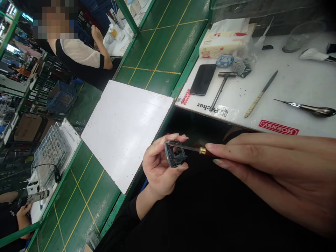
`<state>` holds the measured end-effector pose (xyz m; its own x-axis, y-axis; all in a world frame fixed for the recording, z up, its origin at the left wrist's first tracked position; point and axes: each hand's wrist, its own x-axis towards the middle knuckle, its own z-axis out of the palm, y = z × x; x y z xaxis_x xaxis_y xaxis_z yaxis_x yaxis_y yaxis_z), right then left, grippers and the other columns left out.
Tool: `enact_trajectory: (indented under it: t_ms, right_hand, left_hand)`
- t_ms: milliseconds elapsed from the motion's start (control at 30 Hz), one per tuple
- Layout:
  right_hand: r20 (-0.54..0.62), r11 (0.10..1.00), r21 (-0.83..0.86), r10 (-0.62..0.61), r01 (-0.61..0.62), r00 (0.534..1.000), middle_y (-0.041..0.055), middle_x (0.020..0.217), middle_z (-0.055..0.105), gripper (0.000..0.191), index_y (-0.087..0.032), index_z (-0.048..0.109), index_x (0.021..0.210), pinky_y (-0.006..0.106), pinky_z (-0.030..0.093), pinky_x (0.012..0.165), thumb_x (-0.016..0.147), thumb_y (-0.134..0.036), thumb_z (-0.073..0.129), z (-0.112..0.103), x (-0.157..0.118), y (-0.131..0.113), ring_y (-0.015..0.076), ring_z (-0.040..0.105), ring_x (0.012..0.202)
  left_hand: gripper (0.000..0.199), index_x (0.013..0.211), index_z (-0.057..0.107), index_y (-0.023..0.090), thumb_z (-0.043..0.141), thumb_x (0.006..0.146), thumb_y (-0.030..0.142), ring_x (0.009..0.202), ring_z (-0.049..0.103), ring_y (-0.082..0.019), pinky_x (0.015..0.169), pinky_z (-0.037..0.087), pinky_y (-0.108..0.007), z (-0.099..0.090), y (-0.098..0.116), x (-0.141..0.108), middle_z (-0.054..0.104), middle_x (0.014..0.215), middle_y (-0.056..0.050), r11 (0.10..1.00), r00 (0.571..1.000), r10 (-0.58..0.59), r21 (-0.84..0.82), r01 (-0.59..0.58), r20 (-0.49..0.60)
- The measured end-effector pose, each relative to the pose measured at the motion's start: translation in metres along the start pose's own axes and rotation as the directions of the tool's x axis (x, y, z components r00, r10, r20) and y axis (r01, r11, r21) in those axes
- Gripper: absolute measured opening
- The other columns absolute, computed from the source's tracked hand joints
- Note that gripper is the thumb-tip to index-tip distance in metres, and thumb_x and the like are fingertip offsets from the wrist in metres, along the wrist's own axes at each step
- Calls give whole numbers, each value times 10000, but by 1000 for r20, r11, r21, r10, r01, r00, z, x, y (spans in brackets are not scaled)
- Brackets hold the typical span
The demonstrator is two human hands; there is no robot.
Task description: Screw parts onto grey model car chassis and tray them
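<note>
A small dark plastic part (172, 155) with an open middle is pinched between the thumb and fingers of my left hand (160, 168). My right hand (265, 168) grips a thin tool (202, 151) with a brass collar and a dark red handle, mostly hidden by the fingers. The tool's narrow metal blade points left and its tip lies at the upper edge of the dark part. Both hands are in front of my dark clothing, near the bench edge.
A white board (128, 129) lies on the green bench (162, 52). On the white worktop (296, 84) are a phone (203, 79), a small hammer (222, 89), a file (262, 92), a pointed tool (309, 109) and a tissue pack (225, 38). Two people sit across the bench.
</note>
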<state>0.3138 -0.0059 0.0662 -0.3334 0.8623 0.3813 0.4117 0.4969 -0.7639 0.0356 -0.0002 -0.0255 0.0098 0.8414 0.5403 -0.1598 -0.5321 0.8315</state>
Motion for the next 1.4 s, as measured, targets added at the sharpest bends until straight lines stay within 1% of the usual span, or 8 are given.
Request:
enact_trajectory:
  t_ms: [100,233,400,567,700,867,1067,1400]
  right_hand:
    - [-22,1000,-4,-18,18,1000,10,1174,948,455,-309,866,1507,300,752,806,1177,-22,744,15,-5,-7,207,924,931]
    - [-42,998,-56,6,-8,999,26,1142,942,370,-265,856,1483,302,763,866,1230,-52,691,27,-6,-12,190,909,889]
    - [-9,998,-52,-42,42,999,65,1119,948,336,-184,864,1493,282,784,888,1239,-86,668,27,-2,-9,203,924,878]
    - [-5,997,-38,-62,61,998,63,1131,959,322,-170,857,1490,262,791,913,1239,-86,673,27,-2,-8,195,935,882]
    - [-14,998,-5,-63,63,998,38,1105,951,369,-219,843,1523,288,799,878,1229,-69,677,30,-2,-5,198,917,846]
    - [-67,991,-28,-129,128,989,10,1250,967,564,-353,831,1624,345,802,847,1169,-22,781,26,-3,4,247,952,989]
    - [-29,995,89,-47,50,998,-18,1164,952,622,-429,863,1636,352,783,746,1162,-36,778,17,-2,3,262,947,958]
    - [-25,991,123,-44,47,999,-8,1125,932,572,-408,890,1583,327,752,700,1162,-38,777,16,1,3,233,922,913]
  left_hand:
    - [672,1677,760,403,1047,1073,334,1373,918,-306,1280,765,-599,1,-3,2,838,1626,-61,999,999,6,36,-4,-36]
    - [672,1672,764,394,1048,1068,314,1392,911,-306,1291,758,-589,5,-3,4,843,1626,-55,998,997,25,57,-21,-70]
    - [700,1675,755,390,1061,1053,298,1402,905,-301,1313,741,-587,13,-7,6,844,1638,-46,993,989,87,94,-76,-123]
    - [697,1659,749,419,1067,1045,326,1386,897,-289,1311,738,-599,17,-13,9,827,1619,-16,980,976,149,153,-125,-159]
    - [708,1663,752,444,1072,1038,355,1362,902,-296,1291,751,-614,16,-12,9,833,1604,-7,976,974,156,175,-127,-166]
    - [674,1692,745,404,1024,1083,335,1378,913,-304,1281,764,-590,14,-4,5,841,1636,-46,991,989,86,114,-72,-121]
    - [665,1688,745,394,1021,1086,323,1382,917,-300,1297,760,-595,13,-2,3,843,1637,-45,992,989,84,108,-71,-120]
    - [679,1694,751,391,1024,1078,306,1368,920,-308,1280,766,-594,9,-1,5,845,1638,-59,991,992,87,110,-76,-94]
